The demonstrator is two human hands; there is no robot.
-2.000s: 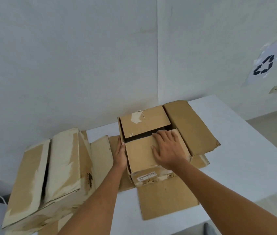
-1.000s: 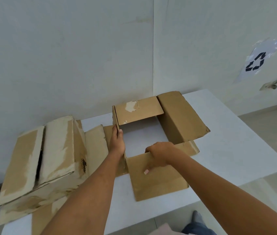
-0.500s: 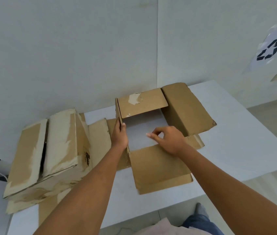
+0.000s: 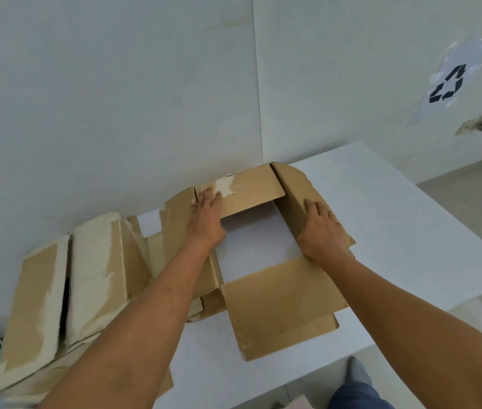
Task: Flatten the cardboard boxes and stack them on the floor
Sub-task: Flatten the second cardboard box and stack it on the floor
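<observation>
A brown cardboard box lies opened out on the white table, its flaps spread and the bare tabletop showing through its middle. My left hand rests with straight fingers on the far left corner, where the left wall meets the back flap with its torn white patch. My right hand lies flat on the right flap. A second, worn box with whitish scuffed flaps stands at the left, still in box shape.
White walls meet in a corner just behind the table. A recycling sign is taped to the right wall. Floor shows to the right of the table and below its front edge, with my foot there.
Both hands left the near flap and left wall. The left hand moved to the far left corner, the right hand onto the right flap. The near flap now lies folded outward.
</observation>
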